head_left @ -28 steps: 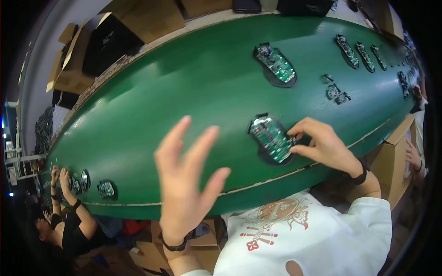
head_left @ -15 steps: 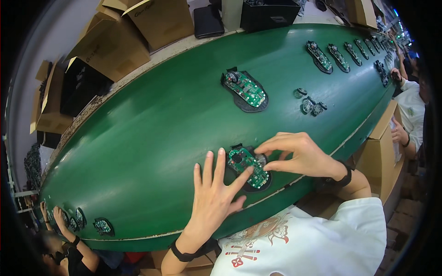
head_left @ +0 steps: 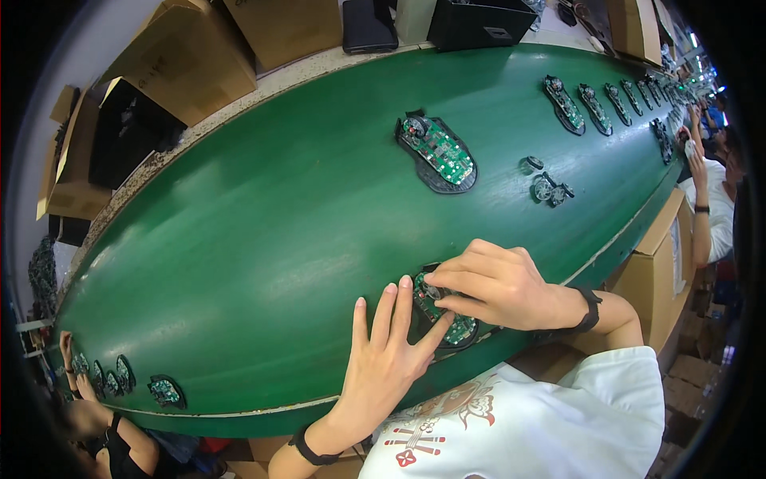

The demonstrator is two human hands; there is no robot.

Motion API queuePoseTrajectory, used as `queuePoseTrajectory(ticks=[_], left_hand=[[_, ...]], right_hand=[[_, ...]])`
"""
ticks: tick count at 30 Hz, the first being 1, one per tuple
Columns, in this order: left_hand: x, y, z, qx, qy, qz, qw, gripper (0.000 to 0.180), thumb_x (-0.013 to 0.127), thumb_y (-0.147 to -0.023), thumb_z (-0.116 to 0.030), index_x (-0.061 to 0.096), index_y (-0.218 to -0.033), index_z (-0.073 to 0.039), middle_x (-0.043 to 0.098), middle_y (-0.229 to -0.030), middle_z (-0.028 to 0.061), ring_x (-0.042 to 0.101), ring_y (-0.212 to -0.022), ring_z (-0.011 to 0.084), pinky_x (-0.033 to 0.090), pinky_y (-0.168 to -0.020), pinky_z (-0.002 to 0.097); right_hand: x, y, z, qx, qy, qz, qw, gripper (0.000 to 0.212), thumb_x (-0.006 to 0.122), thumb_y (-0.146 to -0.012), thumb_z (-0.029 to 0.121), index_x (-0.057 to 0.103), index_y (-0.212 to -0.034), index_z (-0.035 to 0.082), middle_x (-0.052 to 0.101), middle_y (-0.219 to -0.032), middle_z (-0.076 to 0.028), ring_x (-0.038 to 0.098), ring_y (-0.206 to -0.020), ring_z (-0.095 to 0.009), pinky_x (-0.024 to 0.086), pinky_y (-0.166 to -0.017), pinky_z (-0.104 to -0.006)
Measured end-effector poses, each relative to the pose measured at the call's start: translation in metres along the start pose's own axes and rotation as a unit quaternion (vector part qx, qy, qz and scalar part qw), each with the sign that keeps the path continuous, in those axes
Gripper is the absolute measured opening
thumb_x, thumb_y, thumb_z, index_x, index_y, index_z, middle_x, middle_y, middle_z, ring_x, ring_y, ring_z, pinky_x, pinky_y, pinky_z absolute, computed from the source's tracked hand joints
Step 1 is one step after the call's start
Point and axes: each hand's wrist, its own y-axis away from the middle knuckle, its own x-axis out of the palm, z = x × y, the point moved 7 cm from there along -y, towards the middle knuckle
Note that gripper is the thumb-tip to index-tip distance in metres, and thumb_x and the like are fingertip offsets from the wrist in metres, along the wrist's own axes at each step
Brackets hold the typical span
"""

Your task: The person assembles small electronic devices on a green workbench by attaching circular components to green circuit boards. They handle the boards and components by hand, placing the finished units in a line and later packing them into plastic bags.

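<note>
In front of me, near the belt's close edge, lies a mouse base with a green circuit board (head_left: 461, 330), partly covered by my fingers. Fingers spread, my left hand (head_left: 381, 363) lies flat at the left of the base, its index fingertip touching the board. My right hand (head_left: 507, 289) pinches a small scroll wheel (head_left: 432, 292) over the board's far end; the fingers hide part of it. Farther away sits another mouse base (head_left: 443, 156), with a wheel at its far end. Several loose scroll wheels (head_left: 550, 190) lie right of it.
A row of mouse bases (head_left: 565, 105) runs along the green conveyor belt (head_left: 263, 239) at the far right. More bases (head_left: 166, 391) lie at the lower left, near a co-worker's arm. Cardboard boxes (head_left: 187, 60) and a black bin (head_left: 481, 24) line the far side. Another person works at the right.
My right hand has brought the scroll wheel from the board's right side onto its far end. Both hands and the base appear slightly lower and farther right in view.
</note>
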Motion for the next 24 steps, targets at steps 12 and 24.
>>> queuePoseTrajectory(ticks=[12,24], left_hand=[[0.0,-0.005,-0.004,-0.006,0.001,-0.017,1.0,0.064,0.071,-0.08,-0.021,0.055,-0.141,-0.03,0.042,-0.15,0.0251,0.047,-0.133,0.0367,0.042,-0.105,0.0586],[0.006,-0.012,0.004,-0.003,0.077,-0.011,0.997,0.066,0.085,-0.065,-0.021,0.067,-0.128,-0.03,0.038,-0.152,0.0257,0.043,-0.135,0.0382,0.039,-0.108,0.057]], right_hand=[[0.006,0.004,0.011,-0.058,0.116,0.014,0.992,0.042,0.072,-0.07,0.009,0.07,-0.112,0.001,0.063,-0.092,-0.001,0.058,-0.081,-0.016,0.051,-0.052,-0.0257],[0.012,-0.014,0.004,-0.024,0.123,0.162,0.979,0.046,0.072,-0.073,0.01,0.069,-0.118,0.002,0.063,-0.089,0.002,0.057,-0.074,-0.014,0.04,-0.042,-0.0253]])
